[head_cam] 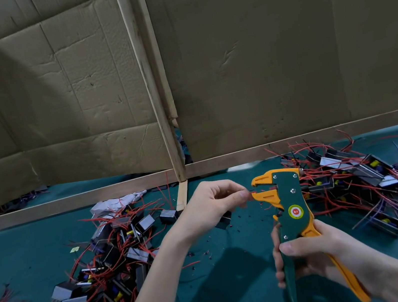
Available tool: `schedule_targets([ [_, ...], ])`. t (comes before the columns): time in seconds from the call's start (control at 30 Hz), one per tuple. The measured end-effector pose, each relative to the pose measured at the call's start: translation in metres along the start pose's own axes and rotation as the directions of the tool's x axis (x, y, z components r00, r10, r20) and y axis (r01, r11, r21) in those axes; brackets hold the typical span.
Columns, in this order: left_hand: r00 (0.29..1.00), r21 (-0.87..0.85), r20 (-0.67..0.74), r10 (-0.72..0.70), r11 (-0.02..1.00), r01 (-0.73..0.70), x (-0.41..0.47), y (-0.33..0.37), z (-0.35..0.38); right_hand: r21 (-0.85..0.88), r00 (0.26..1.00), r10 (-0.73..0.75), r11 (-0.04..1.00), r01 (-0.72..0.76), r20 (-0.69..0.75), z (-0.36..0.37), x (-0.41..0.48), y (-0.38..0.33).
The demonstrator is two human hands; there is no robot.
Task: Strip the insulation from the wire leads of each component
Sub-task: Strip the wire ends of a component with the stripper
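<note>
My right hand (306,256) grips the handles of a green and orange wire stripper (287,204), held upright with its jaws pointing left. My left hand (214,201) pinches a red wire lead (250,192) at the stripper's jaws. A dark component (224,221) hangs partly hidden under my left hand. One pile of small grey components with red and black leads (114,246) lies on the left. Another such pile (361,181) lies on the right.
The table has a teal cover (237,289) strewn with small bits of insulation (204,252). Cardboard walls (280,45) on a wooden frame (158,105) close off the back. Crumpled white paper (114,203) lies behind the left pile.
</note>
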State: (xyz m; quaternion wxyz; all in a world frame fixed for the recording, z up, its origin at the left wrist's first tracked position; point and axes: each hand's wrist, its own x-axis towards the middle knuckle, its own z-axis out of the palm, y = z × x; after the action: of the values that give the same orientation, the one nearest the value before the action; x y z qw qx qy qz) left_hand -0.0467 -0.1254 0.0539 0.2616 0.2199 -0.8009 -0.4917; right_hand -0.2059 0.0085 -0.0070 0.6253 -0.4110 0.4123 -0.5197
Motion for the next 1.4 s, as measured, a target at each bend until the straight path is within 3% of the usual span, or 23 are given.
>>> schedule_targets([
  [0.2, 0.999, 0.053, 0.046, 0.011, 0.999, -0.014, 0.0, -0.002, -0.006, -0.069, 0.999, 0.022, 0.997, -0.024, -0.042, 0.004, -0.001, 0.0],
  [0.5, 0.996, 0.072, 0.089, -0.029, 0.997, 0.023, 0.005, -0.02, -0.011, -0.163, 0.942, 0.018, 0.984, -0.077, -0.336, 0.025, 0.002, 0.011],
  [0.57, 0.996, 0.089, 0.072, -0.047, 0.995, 0.041, 0.007, -0.025, -0.006, -0.117, 0.945, 0.042, 0.99, -0.084, -0.323, 0.026, 0.002, 0.012],
  [0.73, 0.98, 0.294, -0.199, -0.002, 0.954, 0.062, 0.012, -0.025, -0.006, 0.186, 0.977, 0.106, 0.98, -0.071, -0.185, 0.023, 0.008, 0.011],
  [0.83, 0.897, 0.322, -0.424, 0.125, 0.946, 0.021, 0.018, -0.013, 0.0, 0.261, 0.959, 0.159, 0.961, -0.096, -0.233, 0.016, 0.014, 0.014],
  [0.9, 0.839, 0.287, -0.498, 0.219, 0.955, -0.079, 0.029, 0.002, 0.011, 0.305, 0.944, 0.193, 0.946, -0.107, -0.268, 0.011, 0.015, 0.014],
  [1.07, 0.857, 0.305, -0.348, 0.38, 0.91, -0.28, 0.073, 0.04, 0.066, 0.371, 0.938, 0.204, 0.924, -0.091, -0.281, 0.004, 0.013, 0.01],
  [1.17, 0.968, 0.213, -0.058, 0.244, 0.951, -0.226, 0.086, 0.05, 0.095, 0.377, 0.941, 0.194, 0.923, -0.079, -0.276, 0.002, 0.012, 0.008],
  [1.23, 0.979, 0.251, 0.12, 0.163, 0.949, -0.189, 0.082, 0.045, 0.1, 0.363, 0.94, 0.192, 0.928, -0.08, -0.283, 0.0, 0.012, 0.006],
  [1.33, 0.979, 0.319, 0.128, 0.157, 0.929, -0.19, 0.065, 0.032, 0.08, 0.375, 0.933, 0.207, 0.923, -0.086, -0.294, -0.002, 0.013, 0.005],
  [1.4, 0.995, 0.454, 0.005, 0.097, 0.887, -0.089, 0.055, 0.016, 0.054, 0.384, 0.93, 0.212, 0.919, -0.087, -0.299, -0.002, 0.013, 0.006],
])
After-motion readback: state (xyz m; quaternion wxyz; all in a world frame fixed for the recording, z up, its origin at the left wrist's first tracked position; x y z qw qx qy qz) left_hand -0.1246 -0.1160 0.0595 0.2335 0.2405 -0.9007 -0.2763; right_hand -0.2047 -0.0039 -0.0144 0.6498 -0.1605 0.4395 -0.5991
